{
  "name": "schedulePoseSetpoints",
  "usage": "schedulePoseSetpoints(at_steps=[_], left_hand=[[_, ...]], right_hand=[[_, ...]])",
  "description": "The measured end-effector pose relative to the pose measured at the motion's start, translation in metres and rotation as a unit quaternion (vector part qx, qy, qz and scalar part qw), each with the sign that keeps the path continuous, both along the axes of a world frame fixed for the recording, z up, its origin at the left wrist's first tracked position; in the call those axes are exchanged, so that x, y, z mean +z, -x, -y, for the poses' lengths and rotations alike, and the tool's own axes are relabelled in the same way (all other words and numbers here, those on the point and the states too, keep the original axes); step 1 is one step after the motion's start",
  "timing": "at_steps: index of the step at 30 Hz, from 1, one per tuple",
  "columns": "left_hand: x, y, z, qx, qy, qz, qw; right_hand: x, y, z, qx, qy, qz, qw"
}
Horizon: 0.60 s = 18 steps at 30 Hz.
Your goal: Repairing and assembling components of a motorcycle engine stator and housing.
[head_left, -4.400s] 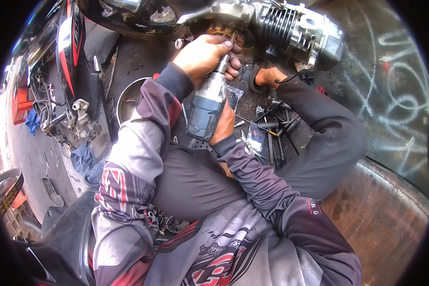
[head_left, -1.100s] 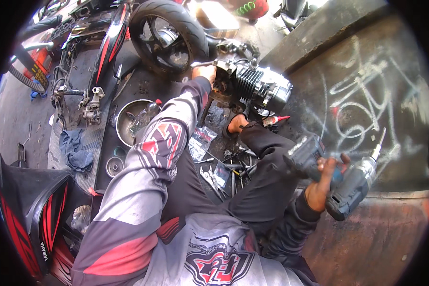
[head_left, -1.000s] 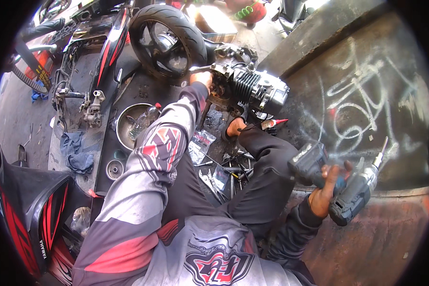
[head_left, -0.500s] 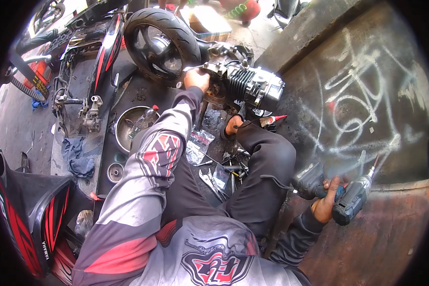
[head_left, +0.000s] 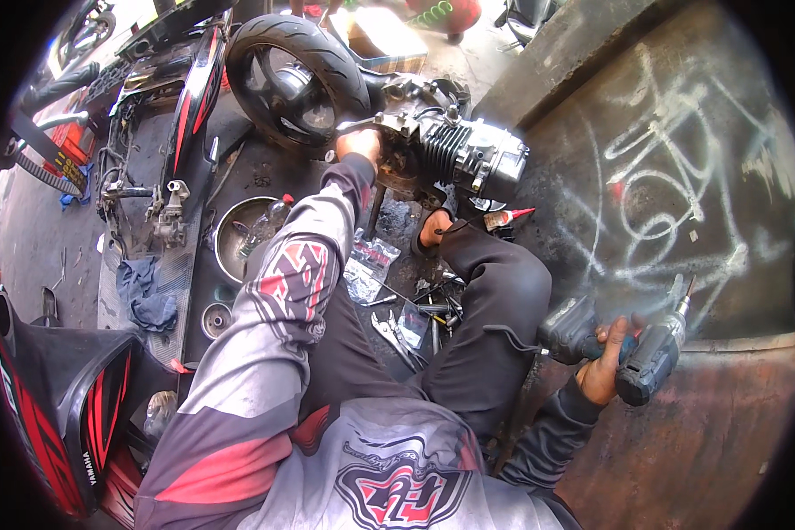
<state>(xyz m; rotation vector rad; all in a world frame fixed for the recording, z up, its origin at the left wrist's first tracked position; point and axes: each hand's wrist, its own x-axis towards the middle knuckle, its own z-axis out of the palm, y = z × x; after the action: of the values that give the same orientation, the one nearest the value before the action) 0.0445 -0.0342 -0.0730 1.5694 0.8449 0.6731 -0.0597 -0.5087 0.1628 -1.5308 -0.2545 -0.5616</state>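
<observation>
My left hand (head_left: pixel 359 147) grips the near edge of the motorcycle engine (head_left: pixel 450 150), which has black cooling fins and a silver head and is joined to a black rear wheel (head_left: pixel 247 93). Its fingertips are largely hidden. Out to the right, my right hand (head_left: pixel 602 362) is closed round the handle of a grey-black cordless impact driver (head_left: pixel 647 371), whose long bit points upward and whose battery end faces left. Between my legs lie pliers (head_left: pixel 389 340), several metal tools (head_left: pixel 433 311) and clear plastic bags (head_left: pixel 362 278). A red-tipped tube (head_left: pixel 508 218) is beside my right foot.
A metal bowl (head_left: pixel 223 221) holding a bottle is left of my legs. Further left are a stripped scooter frame (head_left: pixel 168 212), blue rag (head_left: pixel 146 296), red-and-black body panel (head_left: pixel 88 424) and red box (head_left: pixel 69 141). A marked metal wall (head_left: pixel 680 194) bounds the right side.
Earlier both hands held the driver at the engine; my right hand has since carried it down and right. My left hand stays at the engine. The last second shows little movement.
</observation>
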Motion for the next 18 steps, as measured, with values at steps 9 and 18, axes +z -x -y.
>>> schedulePoseSetpoints(at_steps=[9, 18], left_hand=[[0.031, 0.007, 0.032, 0.059, -0.019, 0.096, 0.993], [0.039, 0.008, 0.041, 0.059, -0.036, 0.003, 0.998]], right_hand=[[-0.001, -0.002, -0.004, -0.058, 0.034, 0.025, 0.997], [-0.006, -0.004, 0.002, -0.064, 0.033, 0.009, 0.997]])
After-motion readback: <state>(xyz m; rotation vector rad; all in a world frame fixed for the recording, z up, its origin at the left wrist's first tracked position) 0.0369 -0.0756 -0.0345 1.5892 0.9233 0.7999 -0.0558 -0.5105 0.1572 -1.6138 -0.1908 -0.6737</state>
